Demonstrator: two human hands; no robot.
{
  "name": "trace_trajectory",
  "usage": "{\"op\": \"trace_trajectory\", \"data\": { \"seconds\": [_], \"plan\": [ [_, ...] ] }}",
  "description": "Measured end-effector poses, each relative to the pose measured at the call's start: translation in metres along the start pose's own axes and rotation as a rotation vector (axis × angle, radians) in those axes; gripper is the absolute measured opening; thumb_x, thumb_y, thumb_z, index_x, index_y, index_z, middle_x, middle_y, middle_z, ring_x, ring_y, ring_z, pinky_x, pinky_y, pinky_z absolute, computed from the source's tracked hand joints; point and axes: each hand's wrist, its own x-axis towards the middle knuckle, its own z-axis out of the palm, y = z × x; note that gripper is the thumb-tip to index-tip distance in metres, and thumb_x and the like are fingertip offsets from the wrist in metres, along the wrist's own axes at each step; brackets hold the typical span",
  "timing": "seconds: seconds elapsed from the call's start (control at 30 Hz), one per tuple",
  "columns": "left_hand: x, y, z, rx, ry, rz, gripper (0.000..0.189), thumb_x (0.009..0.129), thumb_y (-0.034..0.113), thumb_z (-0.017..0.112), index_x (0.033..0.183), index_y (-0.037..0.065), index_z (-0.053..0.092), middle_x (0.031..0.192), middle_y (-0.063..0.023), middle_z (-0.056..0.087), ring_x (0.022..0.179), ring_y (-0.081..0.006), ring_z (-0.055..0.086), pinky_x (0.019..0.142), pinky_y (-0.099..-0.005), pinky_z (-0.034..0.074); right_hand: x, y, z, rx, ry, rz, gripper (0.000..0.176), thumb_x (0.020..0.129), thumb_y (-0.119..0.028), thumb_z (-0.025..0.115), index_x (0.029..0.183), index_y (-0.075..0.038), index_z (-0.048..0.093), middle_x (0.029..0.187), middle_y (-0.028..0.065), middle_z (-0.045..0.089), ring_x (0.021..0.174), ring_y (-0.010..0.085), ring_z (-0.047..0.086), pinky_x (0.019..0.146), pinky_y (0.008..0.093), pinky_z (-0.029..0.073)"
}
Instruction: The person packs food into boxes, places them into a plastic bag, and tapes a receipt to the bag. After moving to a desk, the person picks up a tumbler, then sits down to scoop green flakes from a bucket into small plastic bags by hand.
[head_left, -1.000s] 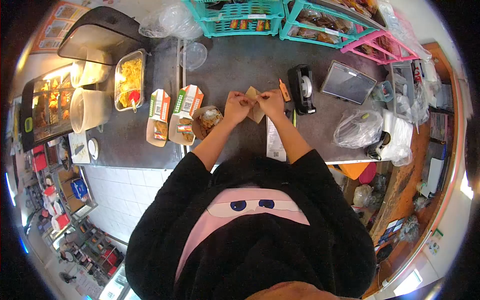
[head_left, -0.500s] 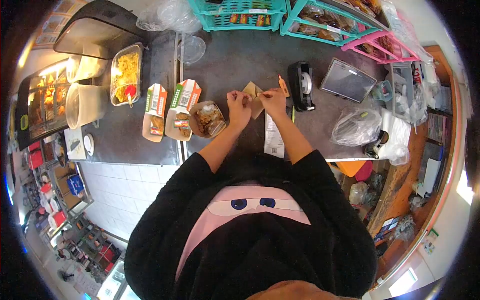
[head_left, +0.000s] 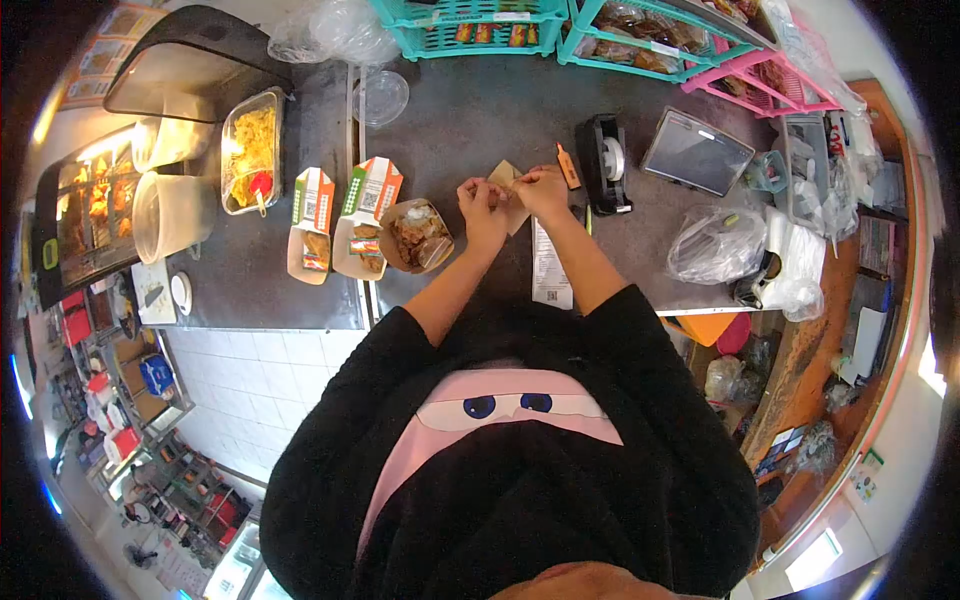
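Where the left side of the frame curves inward, a lit display case (head_left: 95,205) glows with food behind its panel, and a translucent tub (head_left: 175,222) stands just to its right. Next, at upper left, comes a clear tray (head_left: 250,135) of yellow food, with a red-topped utensil (head_left: 261,184) lying in it. Two printed cartons follow on the dark surface (head_left: 450,130), both open: the left carton (head_left: 316,198) and the right carton (head_left: 371,190) each hold browned pieces and a small packet. A round clear lid (head_left: 382,98) lies above them, and a brown paper bowl (head_left: 401,262) of food sits just beside the right carton.

Slightly right of centre, in the upper half of the frame, the left hand (head_left: 485,208) pinches the left side of a folded brown paper piece (head_left: 516,214), while the right hand (head_left: 543,192) pinches its upper right side. The hands are close together, with the paper clamped between fingers and thumbs.

Below the right hand lies a printed slip (head_left: 551,270); above it, an orange marker (head_left: 567,165). Farther right stand a black tape dispenser (head_left: 604,175), a dark-screened tablet (head_left: 697,150) lying aslant and, lower, a crumpled clear bag (head_left: 713,245).
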Motion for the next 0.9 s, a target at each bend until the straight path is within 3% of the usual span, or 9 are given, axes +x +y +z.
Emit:
{"op": "trace_trajectory", "data": {
  "seconds": [0.13,0.23,0.37,0.43,0.47,0.53,0.63,0.73,0.9],
  "plan": [
    [0.001,-0.005,0.002,-0.018,0.078,0.108,0.014,0.096,0.002,0.063,0.108,0.003,0.059,0.118,-0.0138,0.050,0.111,-0.0300,0.053,0.096,-0.0380,0.045,-0.001,0.004,-0.003,-0.081,0.090,-0.174,0.028,0.076,-0.031,0.083,0.081,-0.004,0.080,0.087,0.0099,0.074,0.085,0.0236,0.071,0.080,0.0350,0.055],
    [0.016,-0.010,-0.016,-0.141,0.009,-0.089,0.024,0.088,-0.003,0.064,0.110,0.005,0.060,0.120,-0.0177,0.053,0.119,-0.0387,0.049,0.101,-0.0468,0.043,-0.006,0.002,-0.008,0.071,-0.006,0.091,0.029,0.078,-0.033,0.082,0.082,-0.004,0.079,0.087,0.0107,0.074,0.082,0.0239,0.071,0.079,0.0346,0.055],
    [0.025,0.032,-0.045,-0.099,-0.168,-0.070,0.025,0.091,0.005,0.069,0.116,0.007,0.064,0.122,-0.0156,0.057,0.113,-0.0374,0.058,0.097,-0.0449,0.048,-0.014,-0.007,-0.014,0.023,-0.014,-0.044,0.029,0.079,-0.031,0.082,0.085,-0.003,0.079,0.087,0.0117,0.074,0.091,0.0235,0.071,0.082,0.0350,0.055],
    [0.027,0.033,-0.058,0.000,-0.258,0.159,0.032,0.091,0.003,0.069,0.122,0.008,0.067,0.124,-0.0131,0.057,0.111,-0.0345,0.061,0.095,-0.0420,0.052,-0.014,0.001,-0.008,-0.073,0.076,-0.193,0.027,0.082,-0.029,0.081,0.087,-0.003,0.079,0.089,0.0122,0.074,0.095,0.0229,0.071,0.084,0.0350,0.055],
    [0.027,0.034,-0.064,0.051,-0.304,0.272,0.035,0.091,0.002,0.068,0.125,0.009,0.068,0.126,-0.0118,0.057,0.111,-0.0330,0.063,0.093,-0.0405,0.054,-0.015,0.007,-0.006,-0.025,0.050,-0.200,0.027,0.084,-0.029,0.079,0.094,-0.004,0.079,0.094,0.0126,0.073,0.096,0.0240,0.070,0.085,0.0364,0.055],
    [0.028,0.040,-0.070,0.089,-0.340,0.195,0.041,0.089,0.001,0.071,0.129,0.011,0.069,0.128,-0.0123,0.058,0.114,-0.0320,0.062,0.096,-0.0402,0.054,-0.019,0.013,-0.011,0.069,0.001,-0.214,0.028,0.089,-0.027,0.076,0.107,-0.005,0.077,0.106,0.0134,0.072,0.100,0.0262,0.070,0.087,0.0392,0.055],
    [0.030,0.040,-0.070,0.115,-0.370,0.149,0.050,0.089,0.003,0.071,0.137,0.014,0.064,0.134,-0.0138,0.058,0.115,-0.0348,0.064,0.097,-0.0425,0.054,-0.043,0.023,-0.026,0.290,-0.107,-0.360,0.036,0.097,-0.019,0.064,0.131,-0.007,0.064,0.140,0.0225,0.054,0.124,0.0374,0.057,0.106,0.0434,0.047],
    [0.029,0.024,-0.058,0.108,-0.326,0.232,0.058,0.091,0.004,0.068,0.147,0.013,0.054,0.146,-0.0170,0.053,0.123,-0.0390,0.060,0.100,-0.0439,0.053,-0.058,0.024,-0.015,0.192,0.001,-0.531,0.047,0.103,-0.016,0.054,0.148,-0.006,0.044,0.148,0.0238,0.044,0.135,0.0433,0.048,0.114,0.0491,0.038],
    [0.022,0.010,-0.050,0.121,-0.403,0.215,0.066,0.095,0.005,0.062,0.157,0.008,0.037,0.157,-0.0229,0.041,0.133,-0.0435,0.052,0.106,-0.0452,0.050,-0.062,0.004,0.004,0.154,0.142,-0.474,0.047,0.109,-0.027,0.043,0.150,-0.004,0.040,0.157,0.0240,0.030,0.148,0.0502,0.026,0.119,0.0621,0.024]
  ]
}}
